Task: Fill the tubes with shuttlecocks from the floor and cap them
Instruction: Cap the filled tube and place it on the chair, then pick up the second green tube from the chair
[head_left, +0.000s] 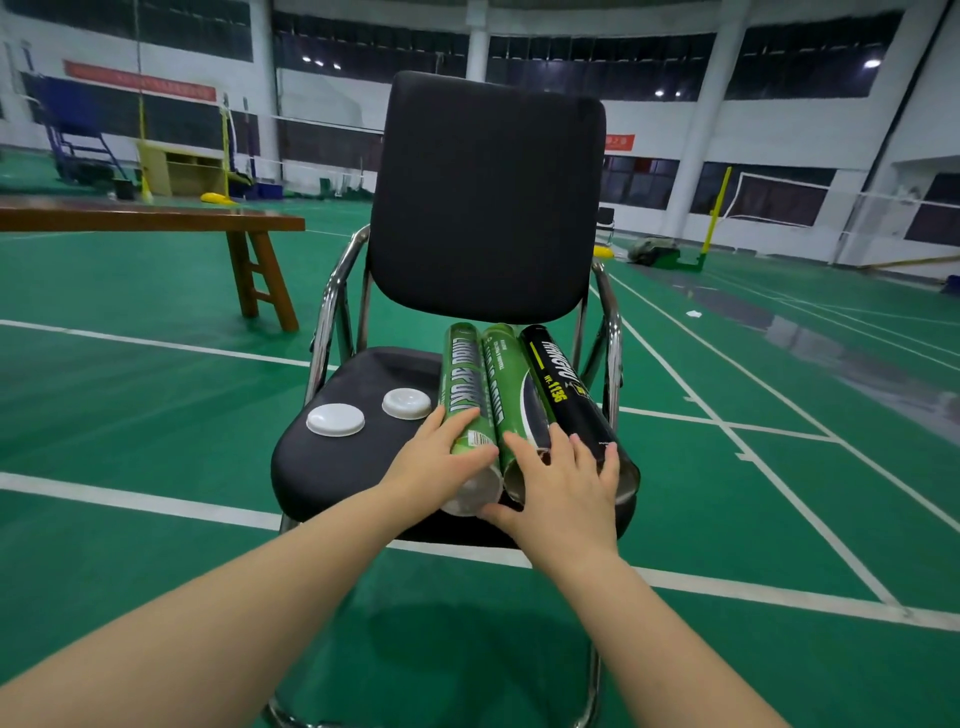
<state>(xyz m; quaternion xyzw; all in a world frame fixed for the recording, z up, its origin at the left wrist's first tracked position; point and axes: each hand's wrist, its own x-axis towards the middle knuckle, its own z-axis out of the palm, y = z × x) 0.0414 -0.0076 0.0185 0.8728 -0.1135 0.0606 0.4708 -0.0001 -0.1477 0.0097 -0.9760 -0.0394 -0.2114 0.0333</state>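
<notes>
Here, head view only: three tubes side by side on chair seat (332, 467), left green tube (460, 384), middle green tube (501, 379), black tube (566, 395) on the right, near ends at the front edge. Left hand (436, 467) curled loosely over left tube's near end; right hand (563, 493) spread across middle and black tubes, fingers (582, 452) resting on top, not clearly gripping. Two loose caps (335, 419) (407, 403) lying beside the tubes. Judged early: caps off, no shuttlecocks visible anywhere on the floor. Hidden: tube mouths behind the hands, contents unknowable; third cap unseen.
</notes>
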